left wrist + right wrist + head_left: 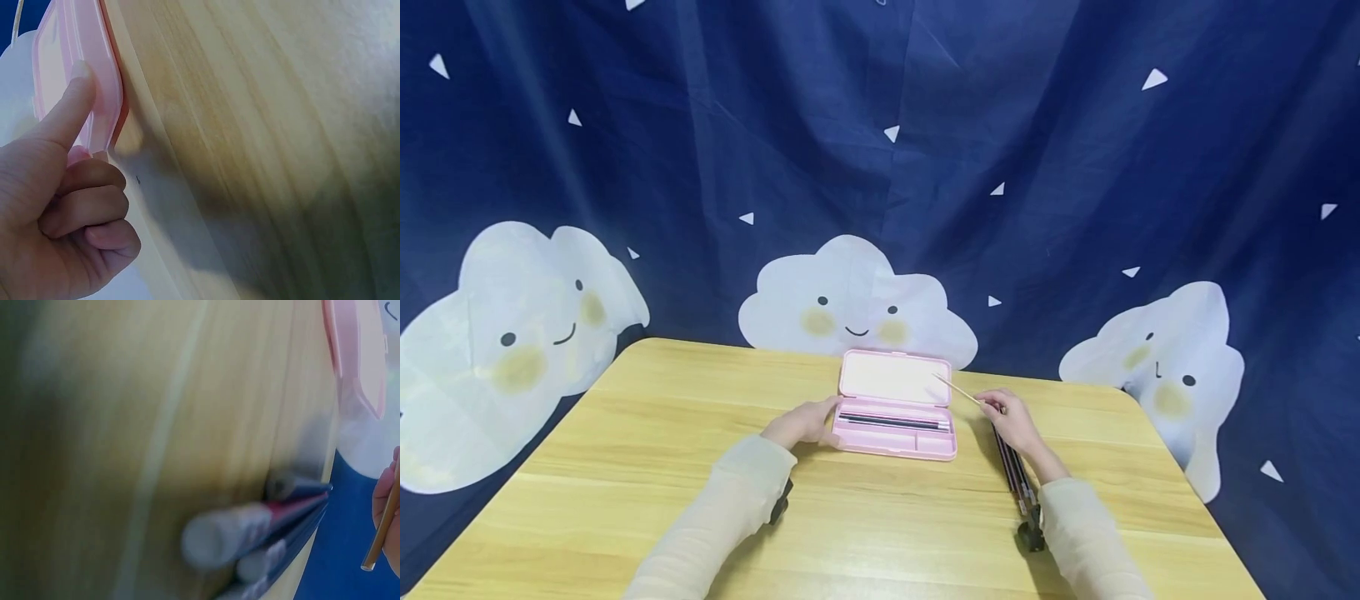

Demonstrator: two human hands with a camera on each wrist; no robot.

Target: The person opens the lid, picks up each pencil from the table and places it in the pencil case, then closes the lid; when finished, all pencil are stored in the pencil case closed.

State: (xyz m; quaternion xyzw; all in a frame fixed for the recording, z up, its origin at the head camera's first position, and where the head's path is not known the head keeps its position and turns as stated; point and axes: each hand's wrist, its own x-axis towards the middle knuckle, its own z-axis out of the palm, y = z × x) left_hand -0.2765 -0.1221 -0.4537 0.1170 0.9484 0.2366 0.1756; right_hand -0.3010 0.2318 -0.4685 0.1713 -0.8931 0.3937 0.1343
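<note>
A pink pencil case (895,454) lies open at the far middle of the table, its lid tipped back. Dark pencils (891,422) lie in its long compartment. At the case's left end my left hand (805,423) holds the edge, thumb (80,94) on the pink rim and other fingers curled in the left wrist view. My right hand (1011,421) pinches a thin tan stick (957,389), which points toward the lid's right side; its brown rear end shows in the right wrist view. Under that hand lie several dark pencils (1013,475) with pale ends, blurred in the right wrist view.
The wooden table (700,400) ends just behind the case. Beyond it hangs a dark blue curtain (1037,167) with cloud and triangle prints. A black wrist device (1032,532) sits under the right sleeve, close to the pencils' near ends.
</note>
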